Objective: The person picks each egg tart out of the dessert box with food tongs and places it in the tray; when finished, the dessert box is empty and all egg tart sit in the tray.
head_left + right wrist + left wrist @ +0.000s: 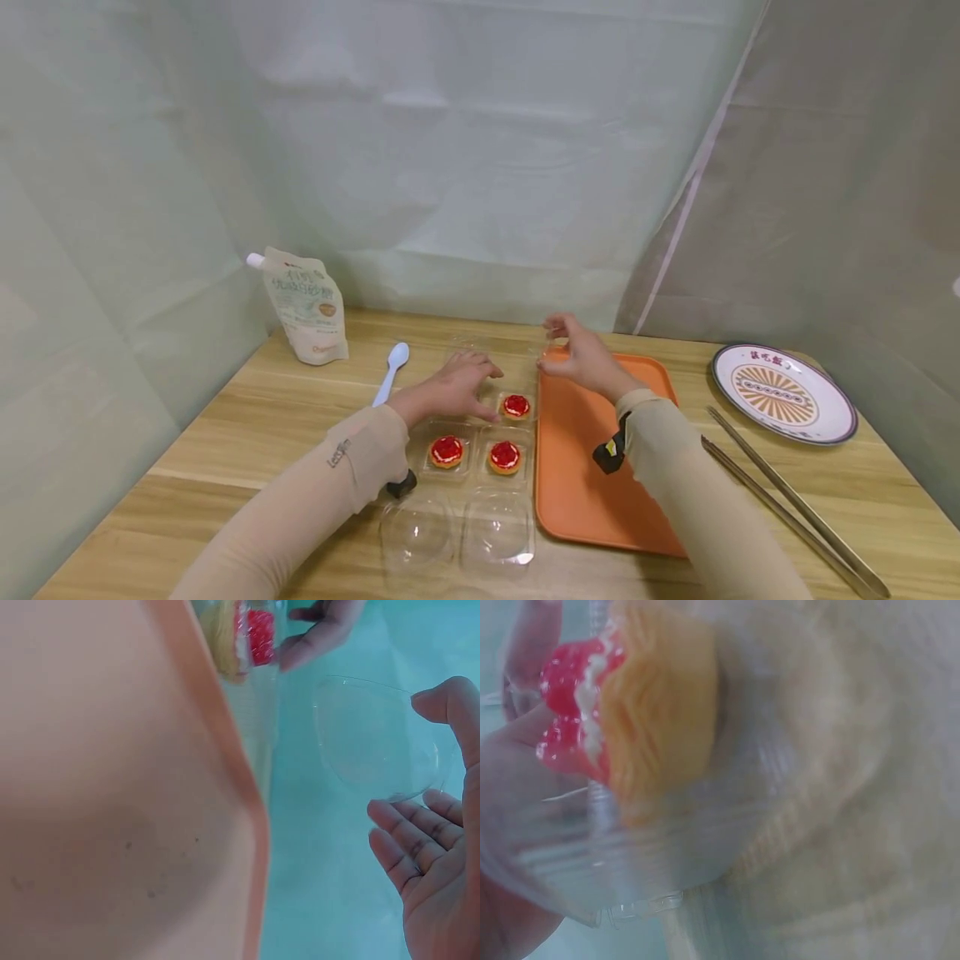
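A clear plastic container (474, 492) holds small tarts with red topping, among them a front left tart (446, 451), a front right tart (505, 457) and a back right tart (516, 407). My left hand (457, 385) hovers over the back left part with relaxed fingers, hiding what lies below. In the left wrist view, one tart (652, 705) stands close behind clear plastic. At the container's far right, my right hand (581, 360) holds a clear lid (375, 739) between thumb and fingertips. The lid stands raised.
An orange tray (592, 500) lies right of the container. Farther right are metal tongs (795, 500) and a patterned plate (783, 396). A light blue spoon (392, 367) and a spouted pouch (303, 308) stand left and behind. Two clear lids (495, 533) spread open toward the front.
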The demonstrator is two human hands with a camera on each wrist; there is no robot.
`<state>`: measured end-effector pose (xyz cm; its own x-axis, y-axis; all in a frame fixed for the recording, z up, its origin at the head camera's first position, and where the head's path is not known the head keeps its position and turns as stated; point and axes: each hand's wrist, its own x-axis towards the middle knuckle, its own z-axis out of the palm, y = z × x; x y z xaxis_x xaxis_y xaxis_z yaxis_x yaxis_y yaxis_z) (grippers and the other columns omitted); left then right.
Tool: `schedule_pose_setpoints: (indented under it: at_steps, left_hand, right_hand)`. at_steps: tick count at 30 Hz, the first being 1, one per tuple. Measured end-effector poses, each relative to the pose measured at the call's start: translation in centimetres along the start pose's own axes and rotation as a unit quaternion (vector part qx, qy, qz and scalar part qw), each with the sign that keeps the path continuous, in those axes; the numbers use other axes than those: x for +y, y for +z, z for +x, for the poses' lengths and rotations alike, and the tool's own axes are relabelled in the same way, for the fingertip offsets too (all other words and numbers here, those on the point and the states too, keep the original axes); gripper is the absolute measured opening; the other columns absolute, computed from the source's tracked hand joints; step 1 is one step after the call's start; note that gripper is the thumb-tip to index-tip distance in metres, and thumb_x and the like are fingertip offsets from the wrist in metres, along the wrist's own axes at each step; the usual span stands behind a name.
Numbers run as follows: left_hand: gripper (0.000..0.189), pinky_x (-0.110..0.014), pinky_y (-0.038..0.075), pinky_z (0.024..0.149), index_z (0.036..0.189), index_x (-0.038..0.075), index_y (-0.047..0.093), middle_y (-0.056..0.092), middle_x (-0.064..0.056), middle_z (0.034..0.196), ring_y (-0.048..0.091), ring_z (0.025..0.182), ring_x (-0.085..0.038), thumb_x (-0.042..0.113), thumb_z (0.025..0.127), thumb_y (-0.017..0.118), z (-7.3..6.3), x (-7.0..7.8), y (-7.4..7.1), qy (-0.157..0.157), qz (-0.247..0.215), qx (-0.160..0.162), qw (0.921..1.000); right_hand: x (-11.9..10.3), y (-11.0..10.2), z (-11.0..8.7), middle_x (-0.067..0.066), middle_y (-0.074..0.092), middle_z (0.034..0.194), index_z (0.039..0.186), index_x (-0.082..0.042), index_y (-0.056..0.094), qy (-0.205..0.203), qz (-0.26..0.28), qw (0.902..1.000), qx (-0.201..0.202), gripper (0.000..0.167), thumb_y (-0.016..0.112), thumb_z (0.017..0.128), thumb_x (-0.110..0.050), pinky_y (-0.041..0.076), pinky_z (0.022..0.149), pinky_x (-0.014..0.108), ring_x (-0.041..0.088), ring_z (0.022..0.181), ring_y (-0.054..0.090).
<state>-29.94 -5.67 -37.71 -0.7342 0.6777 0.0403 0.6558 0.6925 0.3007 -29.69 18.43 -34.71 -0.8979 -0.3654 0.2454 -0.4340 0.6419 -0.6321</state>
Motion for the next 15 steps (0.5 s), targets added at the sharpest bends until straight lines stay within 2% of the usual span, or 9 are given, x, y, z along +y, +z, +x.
schedule_pose_setpoints:
  at_steps: [6, 15]
  left_hand:
    - [0.069, -0.049, 0.028, 0.113, 0.128, 0.007, 0.058, 0.058, -0.009, 0.126, 0.043, 0.127, -0.03, 0.044, 0.073, 0.08, 0.0, -0.2, 0.1, 0.002, -0.003, 0.0, 1.0]
    - [0.069, -0.048, 0.027, 0.114, 0.128, 0.008, 0.058, 0.058, -0.009, 0.126, 0.043, 0.127, -0.03, 0.045, 0.073, 0.08, 0.1, -0.1, 0.1, -0.002, -0.004, -0.001, 1.0]
  right_hand:
    - [0.9, 1.1, 1.3, 0.02, 0.047, 0.141, 0.138, 0.0, 0.035, 0.018, 0.036, 0.999, -0.017, 0.069, 0.072, 0.081, -0.01, 0.042, 0.102, 0.056, 0.037, 0.126, 0.05]
    - [2.0, 2.3, 2.7, 0.021, 0.042, 0.146, 0.139, 0.001, 0.033, 0.053, 0.035, 0.9973, -0.037, 0.07, 0.073, 0.083, -0.011, 0.043, 0.104, 0.052, 0.037, 0.129, 0.047]
